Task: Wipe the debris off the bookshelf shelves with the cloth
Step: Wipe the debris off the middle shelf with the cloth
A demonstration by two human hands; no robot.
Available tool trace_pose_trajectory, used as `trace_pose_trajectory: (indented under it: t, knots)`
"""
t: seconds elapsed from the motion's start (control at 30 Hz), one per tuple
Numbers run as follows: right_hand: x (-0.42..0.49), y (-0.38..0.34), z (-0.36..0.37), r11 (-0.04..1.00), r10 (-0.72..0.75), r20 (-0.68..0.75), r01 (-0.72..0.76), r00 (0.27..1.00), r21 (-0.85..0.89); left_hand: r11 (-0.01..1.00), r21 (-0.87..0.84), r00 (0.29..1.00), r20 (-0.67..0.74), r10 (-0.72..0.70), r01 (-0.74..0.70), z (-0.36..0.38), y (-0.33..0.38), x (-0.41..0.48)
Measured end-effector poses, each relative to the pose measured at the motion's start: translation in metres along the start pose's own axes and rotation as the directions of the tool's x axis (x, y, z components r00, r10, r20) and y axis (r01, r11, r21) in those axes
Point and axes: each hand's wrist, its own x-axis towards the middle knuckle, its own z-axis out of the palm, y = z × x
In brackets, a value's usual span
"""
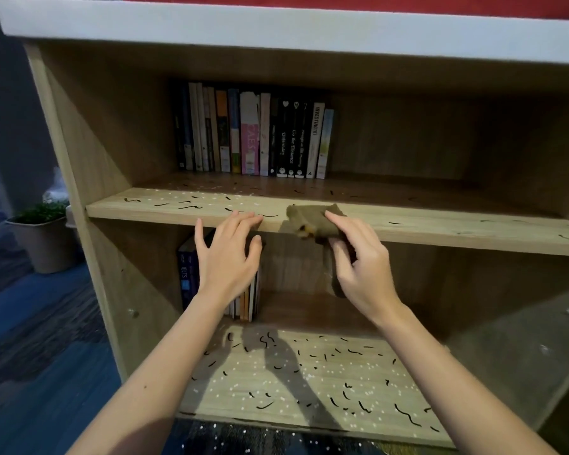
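Cloth: olive-brown crumpled cloth (309, 218) lay on the front edge of the middle shelf, part of it hanging below the edge, just right of the left fingertips.
Right hand: right hand (362, 257), grip pinching the cloth, forefinger on top, thumb below at the shelf front.
Left hand: left hand (227, 254), grip spread, fingers straight, tips resting on the same front edge, thumb under the edge, holding nothing.
Middle shelf: light wooden middle shelf (440, 224) carried black squiggly strands and white specks (191, 205), mostly left of the cloth and toward the back; a few strands to its right.
Bottom shelf: light wooden bottom shelf (309, 389) was covered in the same debris, with arm shadows across it.
Books: row of upright books (253, 136) stood at the back of the middle shelf; a shorter lower row of books (188, 274) was partly hidden by the left hand.
Side: grey pot with green plant (43, 238) stood on blue carpet (46, 339), left of the bookshelf.
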Motion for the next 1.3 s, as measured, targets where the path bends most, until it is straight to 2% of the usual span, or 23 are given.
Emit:
trace_pose_trajectory:
  t: [0.17,0.37,0.43,0.53,0.6,0.67,0.73,0.8,1.0,1.1,1.2,1.23,1.3]
  knots:
    - [0.023,0.001,-0.002,1.0,0.016,0.045,-0.016,0.999,-0.011,1.0,-0.012,1.0,-0.021,-0.007,0.007,-0.003,0.002,0.004]
    - [0.043,0.008,-0.013,0.994,0.037,0.137,-0.022,0.99,-0.108,0.997,0.024,0.997,-0.016,-0.073,0.074,-0.007,0.016,0.034]
    - [0.05,0.01,-0.017,0.992,0.04,0.135,-0.024,0.99,-0.121,0.999,0.026,0.999,0.009,-0.038,0.038,-0.006,0.022,0.051]
    - [0.078,0.023,-0.027,0.984,0.063,0.158,-0.035,0.985,-0.177,0.999,0.034,0.992,0.129,0.011,-0.016,0.001,0.031,0.082]
    - [0.106,0.045,-0.031,0.978,0.134,0.148,-0.107,0.98,-0.179,0.998,0.066,0.97,0.245,0.006,-0.023,0.012,0.036,0.096]
    - [0.135,0.069,-0.032,0.938,0.301,0.199,-0.252,0.933,-0.238,0.99,0.137,0.955,0.295,-0.017,-0.024,0.023,0.037,0.099]
    - [0.16,0.094,-0.025,0.867,0.465,0.254,-0.378,0.848,-0.325,0.978,0.205,0.968,0.251,-0.023,-0.03,0.031,0.036,0.099]
    - [0.179,0.117,-0.013,0.808,0.565,0.281,-0.452,0.775,-0.378,0.969,0.246,0.971,0.236,-0.039,-0.021,0.033,0.034,0.099]
    - [0.188,0.138,0.033,0.779,0.588,0.485,-0.293,0.647,-0.554,0.976,0.218,0.962,0.263,-0.075,0.016,0.038,0.03,0.104]
    - [0.19,0.124,0.037,0.807,0.565,0.564,-0.261,0.603,-0.529,0.982,0.185,0.958,0.278,-0.076,0.025,0.039,0.029,0.104]
    - [0.189,0.105,0.008,0.841,0.54,0.66,-0.31,0.522,-0.443,0.987,0.159,0.956,0.284,-0.072,0.027,0.037,0.03,0.103]
    - [0.188,0.098,-0.005,0.851,0.525,0.674,-0.344,0.52,-0.398,0.989,0.142,0.958,0.279,-0.07,0.031,0.036,0.03,0.103]
    - [0.186,0.087,-0.026,0.855,0.509,0.626,-0.432,0.591,-0.287,0.993,0.105,0.959,0.27,-0.081,0.055,0.035,0.031,0.101]
